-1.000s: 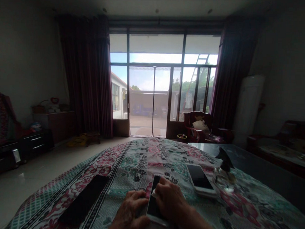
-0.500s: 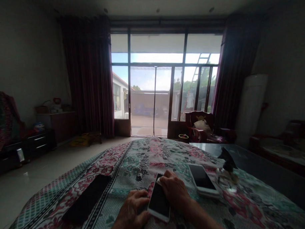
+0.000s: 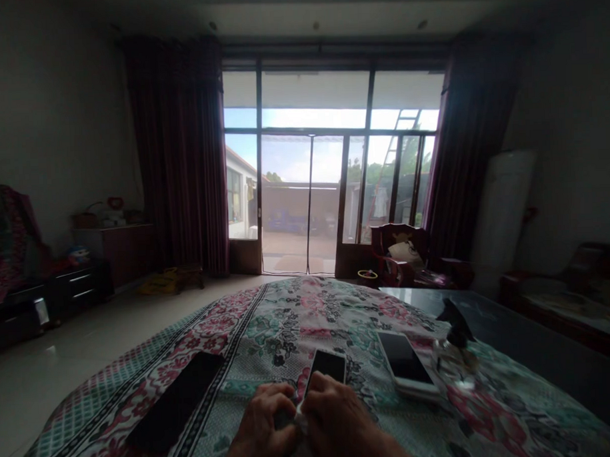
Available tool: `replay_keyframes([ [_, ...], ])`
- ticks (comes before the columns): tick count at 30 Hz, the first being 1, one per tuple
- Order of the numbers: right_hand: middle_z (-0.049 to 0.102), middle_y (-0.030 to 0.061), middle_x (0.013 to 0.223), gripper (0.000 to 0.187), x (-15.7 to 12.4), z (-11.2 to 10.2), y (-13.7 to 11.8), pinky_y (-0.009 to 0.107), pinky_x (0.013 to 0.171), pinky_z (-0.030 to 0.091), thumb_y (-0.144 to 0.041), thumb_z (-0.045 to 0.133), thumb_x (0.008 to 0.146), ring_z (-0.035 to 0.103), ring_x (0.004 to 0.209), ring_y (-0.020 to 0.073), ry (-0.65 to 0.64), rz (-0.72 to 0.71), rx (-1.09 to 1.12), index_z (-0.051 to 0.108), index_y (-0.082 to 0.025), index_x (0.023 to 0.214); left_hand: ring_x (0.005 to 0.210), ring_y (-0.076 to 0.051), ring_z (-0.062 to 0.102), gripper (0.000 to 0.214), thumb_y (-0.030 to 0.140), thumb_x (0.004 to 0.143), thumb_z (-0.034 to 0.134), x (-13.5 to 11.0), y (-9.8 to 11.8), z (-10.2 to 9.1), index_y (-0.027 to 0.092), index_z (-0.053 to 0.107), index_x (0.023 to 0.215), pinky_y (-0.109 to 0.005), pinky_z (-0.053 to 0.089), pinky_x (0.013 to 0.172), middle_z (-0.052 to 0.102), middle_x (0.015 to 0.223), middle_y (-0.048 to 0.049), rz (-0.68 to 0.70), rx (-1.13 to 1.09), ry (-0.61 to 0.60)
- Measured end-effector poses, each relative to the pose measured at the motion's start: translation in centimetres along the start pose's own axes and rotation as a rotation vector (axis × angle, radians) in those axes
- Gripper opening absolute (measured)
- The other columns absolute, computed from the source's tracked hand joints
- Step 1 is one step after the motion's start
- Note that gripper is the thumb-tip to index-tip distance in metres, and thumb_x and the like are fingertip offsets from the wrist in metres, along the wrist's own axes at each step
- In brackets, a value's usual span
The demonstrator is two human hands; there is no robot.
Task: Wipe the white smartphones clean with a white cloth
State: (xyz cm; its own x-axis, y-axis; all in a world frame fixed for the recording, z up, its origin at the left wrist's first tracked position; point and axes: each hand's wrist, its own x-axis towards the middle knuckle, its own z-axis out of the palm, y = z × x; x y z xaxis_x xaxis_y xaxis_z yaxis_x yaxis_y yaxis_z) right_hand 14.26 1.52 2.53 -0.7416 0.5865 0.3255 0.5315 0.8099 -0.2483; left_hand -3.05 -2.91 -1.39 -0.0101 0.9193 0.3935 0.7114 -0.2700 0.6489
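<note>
A white-framed smartphone [image 3: 330, 365] with a dark screen lies on the patterned tablecloth in front of me, its lower part hidden by my hands. My right hand [image 3: 336, 414] is closed over the lower screen, pinching a small white wipe [image 3: 301, 418] that shows at its left side. At the phone's lower left edge, my left hand [image 3: 266, 420] grips with bent fingers; its thumb is close to the wipe. To the right lies a second white phone [image 3: 408, 363], apart from both hands. A long black flat object [image 3: 178, 401] rests to the left.
A clear bottle with a black spray head [image 3: 455, 356] stands right of the second phone. The floral tablecloth [image 3: 268, 323] covers the table. Beyond are a dark table [image 3: 498, 322], a wooden armchair [image 3: 400, 252] and glass doors [image 3: 294, 209].
My right hand has slid down the phone toward me with the wipe, from the upper screen to the lower left. The upper screen is now uncovered. My left hand has barely moved.
</note>
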Motion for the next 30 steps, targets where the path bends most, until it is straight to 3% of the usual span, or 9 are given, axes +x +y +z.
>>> replay_keyframes([
  [4,0.062,0.0036,0.095,0.020,1.0,-0.4,1.0,0.022,0.066,0.036,-0.019,0.049,0.085,0.056,0.080,0.0128,-0.019,0.100,-0.048,0.068,-0.020,0.079,0.107,-0.023,0.060,0.025,0.007,0.061,0.067,0.0,0.6,-0.2,0.024,0.075,0.079,-0.032,0.046,0.097,0.072,0.106,-0.0017,0.026,-0.011,-0.015],
  [9,0.063,0.0057,0.095,0.026,3.5,-0.4,3.1,0.023,0.071,0.037,-0.020,0.045,0.089,0.058,0.083,0.0139,-0.004,0.171,-0.163,0.069,-0.019,0.079,0.107,-0.022,0.059,0.017,0.017,0.068,0.070,0.0,1.8,-0.8,0.027,0.078,0.080,-0.031,0.045,0.096,0.071,0.107,-0.0005,0.011,-0.033,-0.063],
  [18,0.064,0.0096,0.101,0.027,6.8,-0.4,5.2,0.025,0.072,0.039,-0.018,0.046,0.089,0.060,0.091,0.0187,0.001,0.277,-0.250,0.071,-0.017,0.078,0.108,-0.023,0.058,0.016,0.020,0.068,0.072,0.1,2.1,-1.1,0.028,0.079,0.080,-0.029,0.044,0.096,0.071,0.106,-0.0007,-0.034,-0.056,-0.063],
  [23,0.063,0.0085,0.099,0.028,5.4,-0.1,4.4,0.024,0.071,0.038,-0.018,0.044,0.091,0.059,0.089,0.0178,0.034,0.264,-0.258,0.069,-0.018,0.079,0.106,-0.022,0.059,0.017,0.018,0.069,0.071,-0.1,2.1,-1.0,0.028,0.079,0.080,-0.029,0.045,0.095,0.072,0.102,-0.0009,-0.004,-0.050,-0.046],
  [30,0.060,0.0058,0.098,0.023,0.6,-0.1,1.6,0.024,0.070,0.037,-0.021,0.045,0.091,0.055,0.087,0.0162,0.009,0.121,-0.149,0.066,-0.020,0.081,0.112,-0.023,0.056,0.021,0.019,0.068,0.072,0.0,1.9,-0.8,0.031,0.078,0.084,-0.033,0.043,0.099,0.070,0.109,-0.0010,-0.062,-0.074,-0.058],
])
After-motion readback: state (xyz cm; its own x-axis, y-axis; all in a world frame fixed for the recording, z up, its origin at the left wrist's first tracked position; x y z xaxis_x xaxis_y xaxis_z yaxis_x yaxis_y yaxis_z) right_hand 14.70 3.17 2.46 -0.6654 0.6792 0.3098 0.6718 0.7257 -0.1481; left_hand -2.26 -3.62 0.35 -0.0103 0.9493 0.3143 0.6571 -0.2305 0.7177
